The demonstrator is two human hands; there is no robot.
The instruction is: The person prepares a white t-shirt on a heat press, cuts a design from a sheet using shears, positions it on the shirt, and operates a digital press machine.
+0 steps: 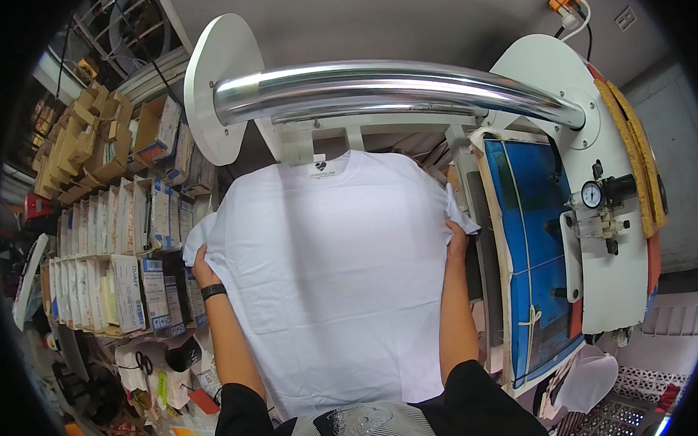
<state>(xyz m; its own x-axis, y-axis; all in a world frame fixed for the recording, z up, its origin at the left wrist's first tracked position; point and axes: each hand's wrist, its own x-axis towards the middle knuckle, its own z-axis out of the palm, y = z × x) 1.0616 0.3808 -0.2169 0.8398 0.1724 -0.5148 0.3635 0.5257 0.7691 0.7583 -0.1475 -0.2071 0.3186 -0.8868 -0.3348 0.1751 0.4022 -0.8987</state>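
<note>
A white T-shirt (335,272) is spread out in front of me, its neck and printed label at the far end and its hem toward my body. Light creases run across it. My left hand (205,269) grips the shirt's left side just below the sleeve; a dark band circles that wrist. On the opposite side, my right hand (457,242) is closed on the fabric below the right sleeve. The fingers of both hands are partly hidden by the cloth. Most of the surface under the shirt is covered.
Beyond the shirt, a large chrome bar (398,89) spans between white end plates. A blue padded panel (531,250) stands at right, beside a pressure gauge (592,195). Shelves of packed folders (129,295) and cardboard boxes (89,139) line the left. Scissors (143,362) hang lower left.
</note>
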